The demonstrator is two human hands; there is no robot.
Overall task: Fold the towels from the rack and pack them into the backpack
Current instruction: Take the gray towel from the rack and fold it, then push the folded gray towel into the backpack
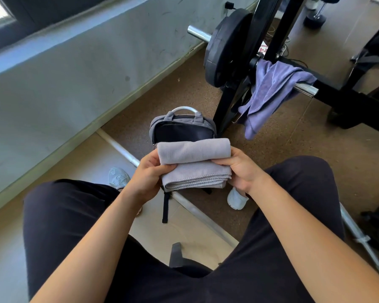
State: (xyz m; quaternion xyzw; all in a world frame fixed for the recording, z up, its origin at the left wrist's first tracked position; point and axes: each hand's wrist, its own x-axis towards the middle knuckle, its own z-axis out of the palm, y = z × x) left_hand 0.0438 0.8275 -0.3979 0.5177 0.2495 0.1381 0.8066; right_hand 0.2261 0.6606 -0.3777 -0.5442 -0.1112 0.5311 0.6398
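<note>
With the folded grey towel (195,164) pinched at each end by both hands (148,174) (242,168) above the open backpack (182,130), its folds could be undone if either grip is loosened.

folded grey towel (194,162) above open backpack (182,127)

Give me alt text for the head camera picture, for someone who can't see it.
A seated person holds a folded grey towel by its ends, left hand and right hand pinching it, above a grey backpack on the floor. Beyond it, a purple towel hangs over a barbell on a black weight rack.
</note>
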